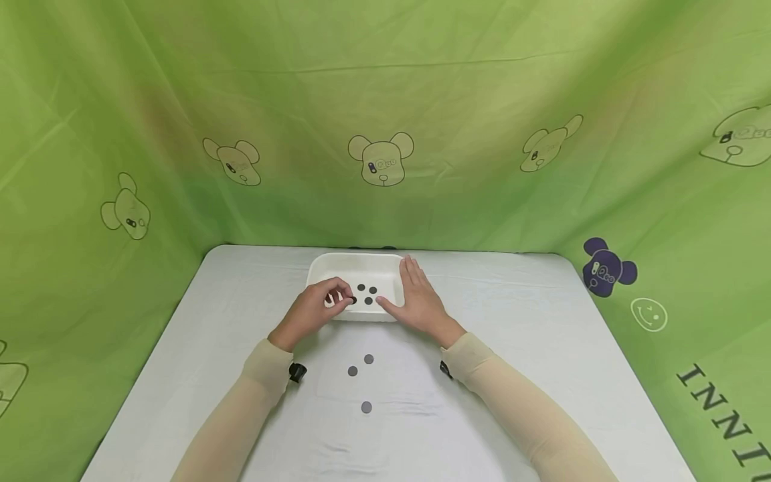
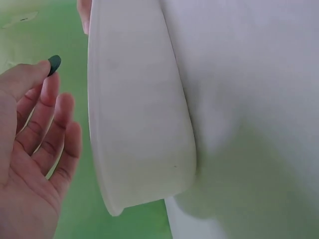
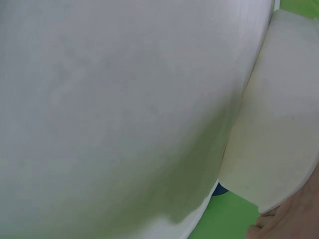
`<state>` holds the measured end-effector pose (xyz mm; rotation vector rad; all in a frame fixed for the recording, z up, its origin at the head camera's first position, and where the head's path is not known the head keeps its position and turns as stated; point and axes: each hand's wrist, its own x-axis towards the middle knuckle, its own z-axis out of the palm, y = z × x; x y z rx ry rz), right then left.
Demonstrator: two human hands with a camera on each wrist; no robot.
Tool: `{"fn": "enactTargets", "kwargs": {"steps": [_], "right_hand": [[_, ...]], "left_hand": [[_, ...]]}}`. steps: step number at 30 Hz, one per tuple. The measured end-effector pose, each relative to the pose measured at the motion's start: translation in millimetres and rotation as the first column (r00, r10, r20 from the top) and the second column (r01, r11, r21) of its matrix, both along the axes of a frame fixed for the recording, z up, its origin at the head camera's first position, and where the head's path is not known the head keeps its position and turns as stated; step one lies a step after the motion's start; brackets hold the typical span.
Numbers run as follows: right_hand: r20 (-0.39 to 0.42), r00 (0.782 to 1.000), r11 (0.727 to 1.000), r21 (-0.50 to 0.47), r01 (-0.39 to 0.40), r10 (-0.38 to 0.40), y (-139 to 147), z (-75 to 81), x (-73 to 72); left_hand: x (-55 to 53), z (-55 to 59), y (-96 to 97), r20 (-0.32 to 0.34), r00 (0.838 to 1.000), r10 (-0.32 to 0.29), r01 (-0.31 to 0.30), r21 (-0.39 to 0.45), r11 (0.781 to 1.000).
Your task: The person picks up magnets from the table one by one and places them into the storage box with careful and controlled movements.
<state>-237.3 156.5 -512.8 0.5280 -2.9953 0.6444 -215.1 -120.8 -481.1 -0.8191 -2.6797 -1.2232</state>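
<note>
A white rectangular tub [image 1: 328, 266] stands near the table's far edge, with several small dark discs [image 1: 373, 290] lying on its bottom. Over its left part, my left hand [image 1: 310, 309] pinches one dark round disc [image 2: 55, 64] between thumb and index finger; the other fingers curve loosely beneath. Against the right side of the tub rests my right hand [image 1: 421, 302], its fingers straight along the rim and the thumb reaching over the front corner. The right wrist view catches only part of that hand [image 3: 294, 211] beside the tub wall [image 3: 274, 119].
Three grey discs lie apart on the white table between the forearms: an upper one [image 1: 369, 359], a middle one [image 1: 353, 371] and a nearer one [image 1: 366, 407]. A green printed curtain [image 1: 379, 87] hangs behind and at both sides of the table.
</note>
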Motion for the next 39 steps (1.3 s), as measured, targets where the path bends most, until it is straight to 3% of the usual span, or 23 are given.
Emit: {"fn": "enactTargets", "kwargs": {"steps": [10, 22, 39], "right_hand": [[-0.014, 1.0, 1.0, -0.001, -0.005, 0.005, 0, -0.5, -0.1], [0.001, 1.0, 1.0, 0.008, -0.007, 0.007, 1, -1.6, -1.2], [-0.001, 1.0, 1.0, 0.009, -0.005, 0.005, 1, -1.2, -0.5]], "left_hand": [[-23.4, 0.5, 7.2, 0.066, 0.996, 0.058, -0.056, -0.027, 0.998], [-42.4, -8.0, 10.9, 0.14, 0.989, 0.053, -0.038, -0.11, 0.993], [-52.8, -17.0, 13.7, 0.216, 0.976, 0.035, 0.005, -0.184, 0.983]]}}
